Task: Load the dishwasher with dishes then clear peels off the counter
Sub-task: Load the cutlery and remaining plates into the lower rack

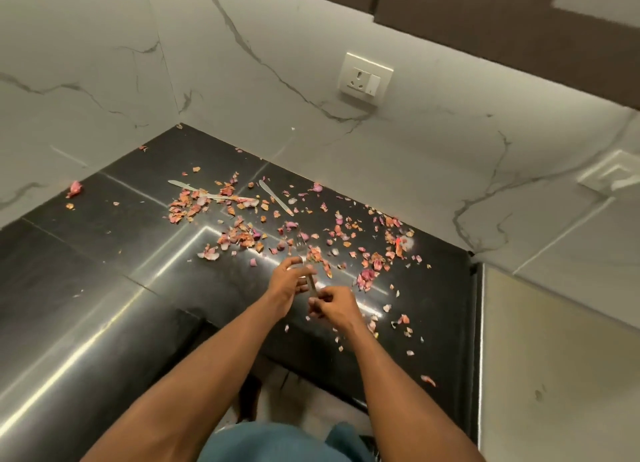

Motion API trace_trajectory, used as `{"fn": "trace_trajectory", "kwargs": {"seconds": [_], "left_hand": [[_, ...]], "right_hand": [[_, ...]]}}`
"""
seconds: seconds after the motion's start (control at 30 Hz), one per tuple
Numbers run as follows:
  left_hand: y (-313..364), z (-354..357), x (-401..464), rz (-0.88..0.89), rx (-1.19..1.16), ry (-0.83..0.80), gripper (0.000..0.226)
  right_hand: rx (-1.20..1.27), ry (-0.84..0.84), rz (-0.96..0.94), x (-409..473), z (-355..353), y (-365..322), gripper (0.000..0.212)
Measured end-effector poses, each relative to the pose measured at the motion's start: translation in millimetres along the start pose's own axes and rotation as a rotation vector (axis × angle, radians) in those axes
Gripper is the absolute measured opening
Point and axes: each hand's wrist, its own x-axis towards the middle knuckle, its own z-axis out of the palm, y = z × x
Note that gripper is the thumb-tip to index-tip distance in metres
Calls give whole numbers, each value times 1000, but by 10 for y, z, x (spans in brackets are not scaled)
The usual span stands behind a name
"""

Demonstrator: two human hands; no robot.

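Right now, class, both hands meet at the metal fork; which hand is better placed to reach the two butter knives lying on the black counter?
Probably the left hand: the two butter knives lie beyond and left of the fork, on its side. The right hand, nearer the body, pinches the fork's handle end.

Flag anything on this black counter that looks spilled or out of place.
Pink and orange papery peels lie scattered across the glossy black stone counter. Two silver table knives lie loose among them. The left hand and right hand grip a silver fork over the mess.
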Motion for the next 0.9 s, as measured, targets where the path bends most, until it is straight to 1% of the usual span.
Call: {"fn": "trace_trajectory", "kwargs": {"seconds": [0.1,0.2,0.27,0.4,0.6,0.8,0.9], "left_hand": [[-92,-2,-292,20,-51,30,20],[-248,-83,-643,39,-28,22,23],[-388,-133,-869,35,21,-11,25],[-640,-90,-1232,57,221,-79,21],[-921,44,-1675,148,475,-125,14],[-1084,-101,-2117,244,732,-102,13],[-1262,-248,-2377,293,866,-90,15]], "right_hand": [[-13,27,12,-352,33,367,11],[-51,60,9,-693,44,752,14],[-97,68,32,-927,71,993,12],[-112,132,37,-1393,111,1293,6],[-49,296,87,-1897,248,1655,11],[3,351,85,-2355,430,1821,11],[-23,374,89,-2690,574,1942,10]]}}
